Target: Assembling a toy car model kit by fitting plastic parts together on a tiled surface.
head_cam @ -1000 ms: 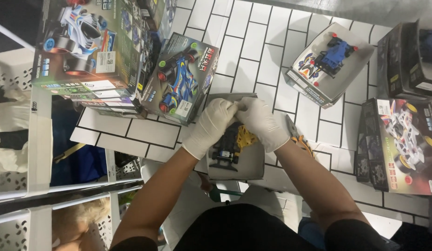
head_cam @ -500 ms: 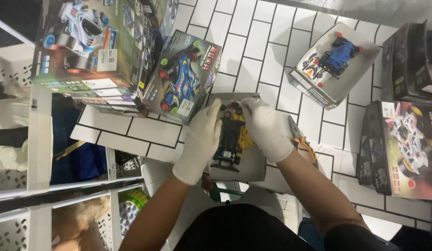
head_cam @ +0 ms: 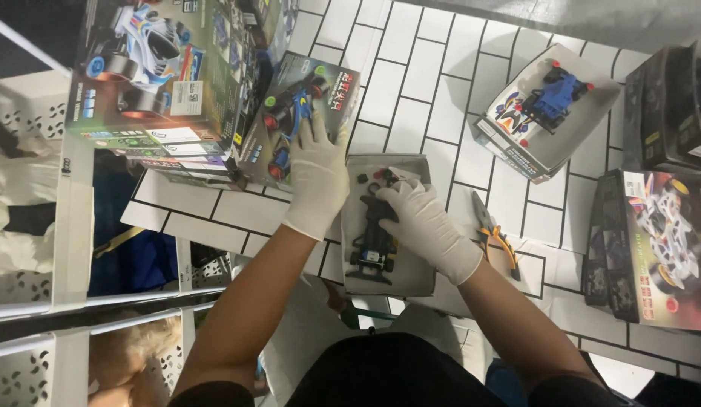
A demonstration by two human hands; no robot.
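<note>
My gloved right hand (head_cam: 426,226) grips the black toy car (head_cam: 373,237) lying in its grey tray (head_cam: 411,275) on the tiled table (head_cam: 433,83). My left hand (head_cam: 318,177) rests flat, fingers spread, on a boxed car (head_cam: 290,120) beside the tray.

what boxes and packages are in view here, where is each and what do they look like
Big box: top left, on a stack, white racer picture.
Blue-car box: tilted beside it, dark, under the left hand.
Tray: centre, grey, holds a small car touched by the right hand.
Open box: upper right, white, blue car on top.
Dark boxes: right edge, white racer picture.
</note>
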